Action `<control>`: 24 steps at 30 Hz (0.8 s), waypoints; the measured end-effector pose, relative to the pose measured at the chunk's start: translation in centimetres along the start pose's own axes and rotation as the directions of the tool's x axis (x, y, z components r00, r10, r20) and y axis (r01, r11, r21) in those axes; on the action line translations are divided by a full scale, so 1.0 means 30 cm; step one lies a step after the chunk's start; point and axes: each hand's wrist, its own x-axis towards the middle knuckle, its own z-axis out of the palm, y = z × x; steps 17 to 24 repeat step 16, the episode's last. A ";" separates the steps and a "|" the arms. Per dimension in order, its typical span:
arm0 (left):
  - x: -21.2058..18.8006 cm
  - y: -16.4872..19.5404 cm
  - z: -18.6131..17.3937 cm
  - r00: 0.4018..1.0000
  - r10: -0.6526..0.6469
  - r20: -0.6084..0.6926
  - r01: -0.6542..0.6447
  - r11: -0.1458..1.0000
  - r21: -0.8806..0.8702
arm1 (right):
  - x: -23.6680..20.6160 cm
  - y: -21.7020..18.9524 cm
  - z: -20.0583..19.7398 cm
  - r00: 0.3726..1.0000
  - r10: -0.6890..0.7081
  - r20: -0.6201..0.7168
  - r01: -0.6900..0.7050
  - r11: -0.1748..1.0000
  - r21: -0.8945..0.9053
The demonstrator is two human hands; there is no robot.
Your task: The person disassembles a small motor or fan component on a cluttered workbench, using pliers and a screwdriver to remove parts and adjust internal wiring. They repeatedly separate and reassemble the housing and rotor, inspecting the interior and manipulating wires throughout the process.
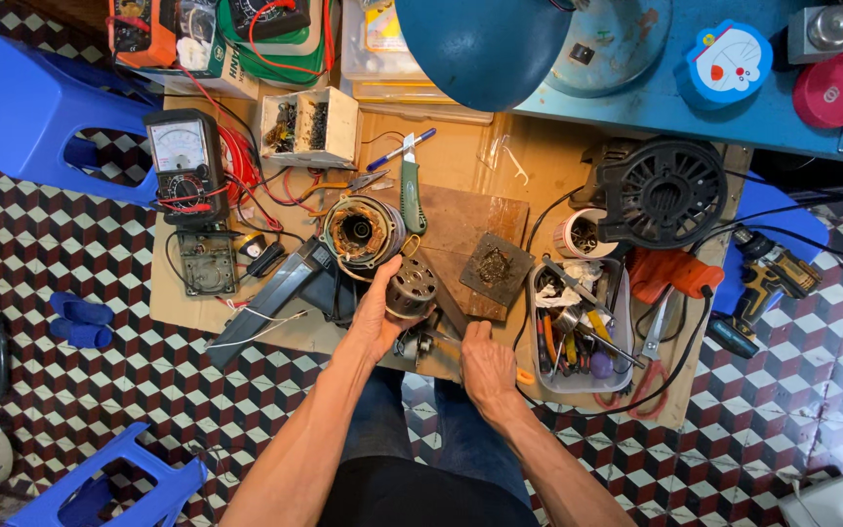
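My left hand [375, 314] is wrapped around a small grey motor rotor [411, 290], held just above the cardboard work mat [461, 156]. Close beside it, my right hand [487, 365] grips a tool with an orange handle [524, 377] whose tip points at the rotor's lower end; the tip is hidden by my fingers. A round motor housing with copper windings [362, 232] lies just beyond my left hand. A square dark metal plate [496, 269] rests on a brown board [465, 220] to the right.
An analog multimeter [185, 164] with red leads sits at left, a box of screws [309, 127] behind. A tray of hand tools [578, 327], a black fan cover [663, 192], a cordless drill [765, 288] and blue stools [31, 107] surround the mat. A blue lamp shade [485, 44] overhangs.
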 end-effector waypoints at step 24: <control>0.024 0.025 0.042 0.988 0.061 -0.140 -0.041 0.989 0.143 | 0.008 -0.011 -0.015 1.000 0.002 0.017 -0.001 0.999 -0.045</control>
